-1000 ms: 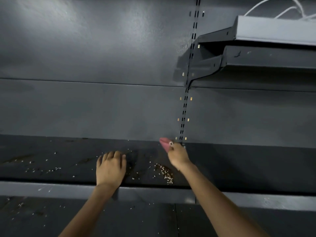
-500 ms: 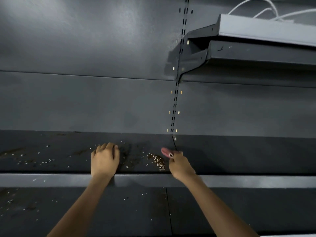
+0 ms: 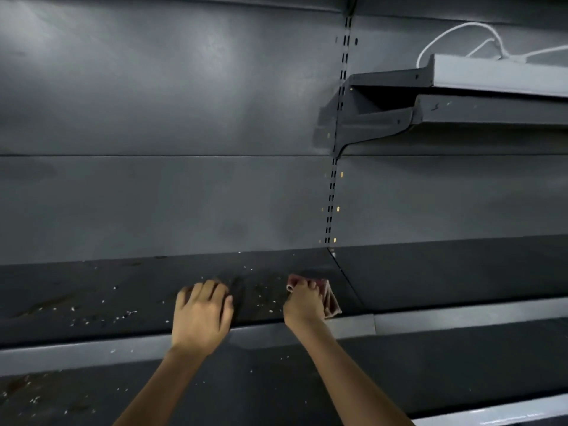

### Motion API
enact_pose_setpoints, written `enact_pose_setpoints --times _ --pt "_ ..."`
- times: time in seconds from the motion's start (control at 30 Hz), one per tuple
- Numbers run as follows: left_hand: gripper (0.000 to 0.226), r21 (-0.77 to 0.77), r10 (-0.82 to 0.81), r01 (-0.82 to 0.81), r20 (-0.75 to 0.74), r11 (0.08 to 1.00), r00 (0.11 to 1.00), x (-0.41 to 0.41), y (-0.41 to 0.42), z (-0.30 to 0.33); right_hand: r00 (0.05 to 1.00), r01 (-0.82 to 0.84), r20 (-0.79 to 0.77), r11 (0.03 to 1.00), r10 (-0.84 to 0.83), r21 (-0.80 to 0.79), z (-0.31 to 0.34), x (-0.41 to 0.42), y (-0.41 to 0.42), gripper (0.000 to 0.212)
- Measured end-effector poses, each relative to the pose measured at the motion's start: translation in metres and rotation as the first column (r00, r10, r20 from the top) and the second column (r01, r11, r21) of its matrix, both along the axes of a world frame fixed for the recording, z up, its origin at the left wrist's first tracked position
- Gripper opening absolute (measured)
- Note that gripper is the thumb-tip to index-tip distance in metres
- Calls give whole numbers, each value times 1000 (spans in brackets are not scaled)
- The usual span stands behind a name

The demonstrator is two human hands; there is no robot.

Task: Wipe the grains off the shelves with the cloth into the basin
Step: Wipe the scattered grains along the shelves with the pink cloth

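A dark grey metal shelf (image 3: 92, 290) runs across the view, with pale grains (image 3: 123, 315) scattered over its left and middle part. My right hand (image 3: 302, 305) grips a folded red cloth (image 3: 330, 299) and presses it on the shelf near the front lip, just left of the seam between two shelf panels. My left hand (image 3: 201, 315) lies on the shelf a little to the left, fingers curled down against the surface, holding nothing I can see. No basin is in view.
A lower shelf (image 3: 76, 395) below also carries grains. Two upper shelves on a bracket (image 3: 375, 127) jut out at the upper right, with a white cable (image 3: 461, 32) on top. A slotted upright (image 3: 332, 195) runs down the back wall.
My right hand has dragged the cloth from the back of the shelf toward the front lip. The small heap of grains beside it is no longer visible. My left hand stayed in place.
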State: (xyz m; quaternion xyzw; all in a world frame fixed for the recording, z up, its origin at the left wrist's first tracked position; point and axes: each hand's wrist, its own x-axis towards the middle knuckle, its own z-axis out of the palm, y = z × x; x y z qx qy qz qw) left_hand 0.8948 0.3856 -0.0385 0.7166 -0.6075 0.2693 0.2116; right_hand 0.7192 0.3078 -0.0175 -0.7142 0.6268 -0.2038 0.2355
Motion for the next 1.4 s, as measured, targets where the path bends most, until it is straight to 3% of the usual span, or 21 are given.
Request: enact_pose_setpoints --times 0.13,0.27,0.5,0.63,0.73,0.9,0.97,1.1,1.23,1.33,1.4 --pt "39 31 13 -12 -14 999 1000 33 12 1 1000 -31 5 999 31 16 5 35 14 55" --pt "38 17 11 -10 -43 1000 999 36 15 0 991 -74 111 997 72 9 10 61 25 43" --pt "38 -25 -48 46 -60 999 997 34 15 -6 947 102 317 988 -60 -119 31 12 15 24" --pt "38 -57 -72 69 -63 996 995 32 16 -5 942 167 318 971 -105 -173 34 -20 -1 28" --pt "38 -63 -75 71 -71 996 995 31 17 -2 970 165 205 976 -134 -141 26 -30 -11 28" --pt "35 -51 -65 60 -102 997 993 32 18 -4 992 -11 -127 999 5 -43 8 -18 -18 42" --pt "34 -59 -65 58 -118 997 991 32 18 -5 983 -71 -171 997 67 -16 11 -9 -18 43" --pt "32 -56 -80 74 -126 996 989 33 16 -5 988 -143 -56 988 145 53 12 14 -22 42" --pt "33 -56 -70 63 -131 996 989 33 17 -4 917 -398 -5 917 398 43 -3 48 -25 37" --pt "33 -92 -61 50 -128 994 990 33 18 -3 832 -544 129 839 540 -10 12 55 -9 40" --pt "33 -120 -60 44 -129 992 990 32 20 -2 828 -516 203 852 522 -87 16 48 -13 38"
